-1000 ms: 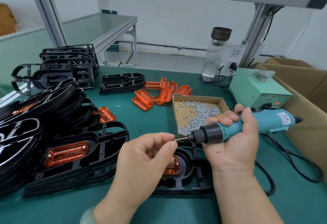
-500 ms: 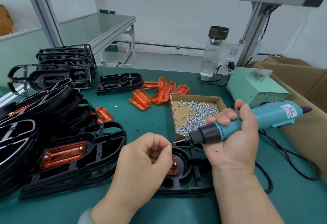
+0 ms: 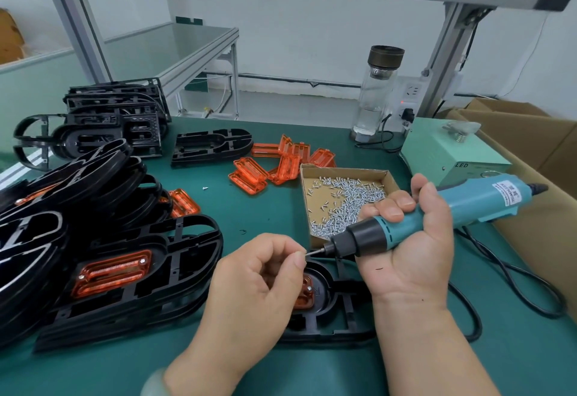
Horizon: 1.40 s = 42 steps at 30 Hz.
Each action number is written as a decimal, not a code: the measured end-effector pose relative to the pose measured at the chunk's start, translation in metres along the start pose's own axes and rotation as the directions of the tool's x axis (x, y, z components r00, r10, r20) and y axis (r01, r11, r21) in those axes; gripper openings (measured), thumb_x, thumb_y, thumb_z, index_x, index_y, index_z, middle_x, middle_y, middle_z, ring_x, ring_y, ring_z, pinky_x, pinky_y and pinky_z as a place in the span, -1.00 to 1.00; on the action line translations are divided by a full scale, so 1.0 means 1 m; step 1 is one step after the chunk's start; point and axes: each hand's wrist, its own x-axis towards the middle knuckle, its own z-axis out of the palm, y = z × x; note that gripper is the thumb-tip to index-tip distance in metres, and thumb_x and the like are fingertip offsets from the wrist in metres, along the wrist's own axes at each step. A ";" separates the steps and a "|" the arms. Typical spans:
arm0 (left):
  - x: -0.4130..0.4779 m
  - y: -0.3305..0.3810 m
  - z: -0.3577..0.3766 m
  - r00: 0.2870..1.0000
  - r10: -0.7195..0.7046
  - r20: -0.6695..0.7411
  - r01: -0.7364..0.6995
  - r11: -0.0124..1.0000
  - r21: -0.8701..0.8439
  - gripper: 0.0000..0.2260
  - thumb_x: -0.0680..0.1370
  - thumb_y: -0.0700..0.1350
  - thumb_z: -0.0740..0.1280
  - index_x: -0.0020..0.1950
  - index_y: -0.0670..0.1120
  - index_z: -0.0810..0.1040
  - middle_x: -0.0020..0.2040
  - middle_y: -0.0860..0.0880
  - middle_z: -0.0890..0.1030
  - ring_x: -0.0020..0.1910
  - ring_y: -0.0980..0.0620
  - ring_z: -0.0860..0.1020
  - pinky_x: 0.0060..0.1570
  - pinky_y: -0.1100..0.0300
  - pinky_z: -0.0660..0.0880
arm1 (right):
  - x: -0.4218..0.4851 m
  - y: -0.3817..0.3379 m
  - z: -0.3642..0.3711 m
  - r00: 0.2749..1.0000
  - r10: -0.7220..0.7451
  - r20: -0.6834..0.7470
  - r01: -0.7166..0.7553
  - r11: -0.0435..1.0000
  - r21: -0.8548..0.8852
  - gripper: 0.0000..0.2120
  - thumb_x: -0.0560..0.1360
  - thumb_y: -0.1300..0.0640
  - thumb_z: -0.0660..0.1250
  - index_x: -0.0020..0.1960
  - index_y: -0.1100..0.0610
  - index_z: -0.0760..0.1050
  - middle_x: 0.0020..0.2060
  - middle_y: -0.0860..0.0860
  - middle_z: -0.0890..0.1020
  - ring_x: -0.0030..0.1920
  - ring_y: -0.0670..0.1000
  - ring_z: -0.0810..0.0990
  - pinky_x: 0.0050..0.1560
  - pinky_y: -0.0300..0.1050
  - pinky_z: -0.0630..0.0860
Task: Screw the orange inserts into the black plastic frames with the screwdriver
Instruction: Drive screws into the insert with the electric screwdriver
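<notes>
Head view, the only one. The right hand (image 3: 412, 248) has its fingers wrapped round the teal screwdriver (image 3: 437, 217), held almost level, bit pointing left. The left hand (image 3: 259, 283) is curled, with thumb and forefinger pinched together right at the bit tip. It looks like a screw (image 3: 307, 252) is being seated on the bit, but it's too small to be sure.

Directly under both hands, the working black frame (image 3: 343, 327) lies flat on the green table (image 3: 265, 205). Its orange insert (image 3: 304, 294) sits in the recess, mostly hidden by the left hand, and one screw head shows at its right end.

The box of screws (image 3: 343, 171) is just behind the hands and the loose orange inserts (image 3: 281, 161) just beyond it. A finished frame (image 3: 187, 239) sits to the left and bare frames (image 3: 115, 127) are stacked at the far left.

Step in hand: loading a screw onto the bit, mid-way through fastening this insert. Next move needs the tool tipped upright over an open hole in the insert, kept square, with the left hand steadying the frame.
</notes>
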 end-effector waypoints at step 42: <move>0.004 -0.011 -0.006 0.985 0.133 0.112 -0.166 0.912 0.376 -0.84 0.49 0.10 0.18 -0.29 0.25 0.42 -0.21 0.27 0.53 -0.22 0.18 0.50 -0.27 0.38 0.37 | -0.002 0.001 -0.001 0.996 0.004 0.091 0.000 0.999 -0.043 -0.87 0.43 0.09 0.27 -0.02 0.01 0.46 -0.44 -0.13 0.42 -0.50 -0.17 0.38 -0.32 -0.27 0.43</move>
